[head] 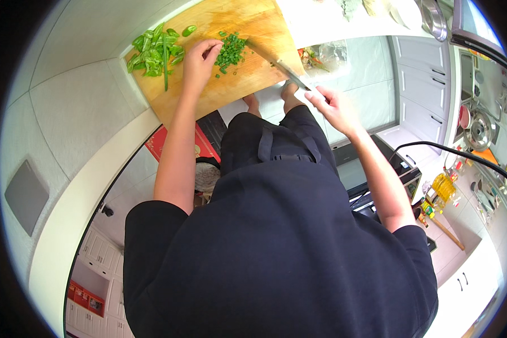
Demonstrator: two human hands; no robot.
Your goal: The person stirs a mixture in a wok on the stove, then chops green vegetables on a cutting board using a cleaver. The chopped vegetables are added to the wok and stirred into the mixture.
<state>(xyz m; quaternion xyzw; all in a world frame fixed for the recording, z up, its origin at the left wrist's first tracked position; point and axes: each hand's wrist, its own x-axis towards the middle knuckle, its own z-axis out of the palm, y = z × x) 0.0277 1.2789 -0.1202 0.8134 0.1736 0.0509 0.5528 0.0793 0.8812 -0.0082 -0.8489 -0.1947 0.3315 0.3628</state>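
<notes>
My right hand [336,107] grips the handle of a kitchen knife [290,72]. Its blade, seen nearly edge-on, slants up and left over the wooden cutting board [211,95], with the tip close to a pile of finely chopped green scallions [231,53]. My left hand [202,57] is at the left side of this pile, thumb and forefinger brought together; whether anything is pinched there is hidden. Left of it lie cut green peppers [152,57], with a long green stalk [165,67] across them. One loose pepper piece [189,30] rests above my left hand.
A tiled wall [80,84] borders the board on the left. Right of the board, vegetable scraps [310,59] lie with clear plastic. White drawers [420,76] stand farther right, near a counter with a metal pot lid [479,129] and an oil bottle [443,188]. A black cable [452,148] crosses the right side.
</notes>
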